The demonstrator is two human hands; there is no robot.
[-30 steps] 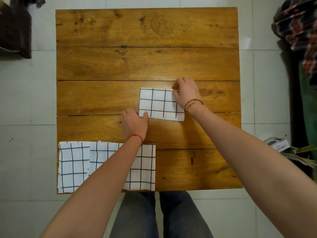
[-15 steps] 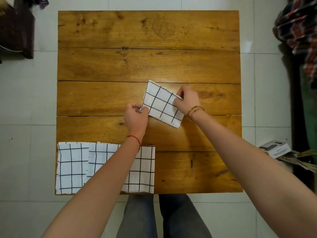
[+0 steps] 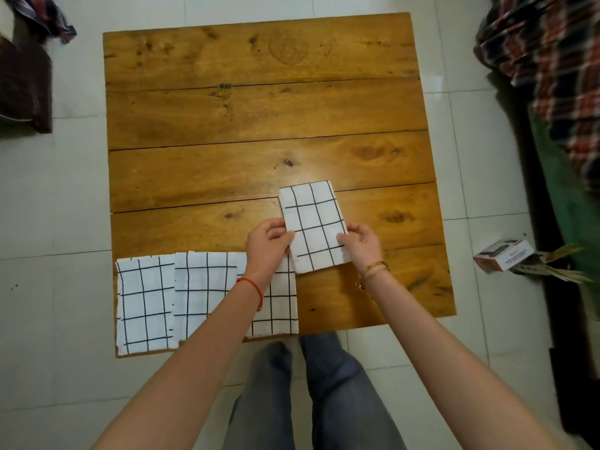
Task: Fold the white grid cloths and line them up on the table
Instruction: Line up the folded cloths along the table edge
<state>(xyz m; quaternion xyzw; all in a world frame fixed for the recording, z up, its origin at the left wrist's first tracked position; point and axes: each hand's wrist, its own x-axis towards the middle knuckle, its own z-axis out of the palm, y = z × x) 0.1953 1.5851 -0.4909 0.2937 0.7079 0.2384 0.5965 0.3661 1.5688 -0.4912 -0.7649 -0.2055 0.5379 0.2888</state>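
**Folded cloth being brought to the row**

Near the front edge of the wooden table (image 3: pixel 259 118), a folded cloth (image 3: pixel 313 227) is being held between two hands, with its long side pointing away from the person. It is being pinched at its left edge by the left hand (image 3: pixel 268 246), whose thumb is lying on top of the fabric. Its right edge is being pinched in the same way by the right hand (image 3: pixel 362 245). The lower left corner of this cloth is overlapping the top right corner of the nearest laid cloth (image 3: pixel 279 303).

Three folded cloths are lying side by side along the front edge. The leftmost cloth (image 3: pixel 144 303) is being overlapped a little by the middle cloth (image 3: pixel 204 287), and part of the row is being hidden by the left forearm.

The placing step is judged to be in hand, and the empty place to the right of the row seems to be meant for this cloth.

Several things could go wrong. If the grip is being released unevenly, the layers could slide open and the fold would be lost. If the cloth is being lowered while it overlaps the neighbour, that one could be dragged out of line. The left forearm could also brush the laid cloths and shift them.
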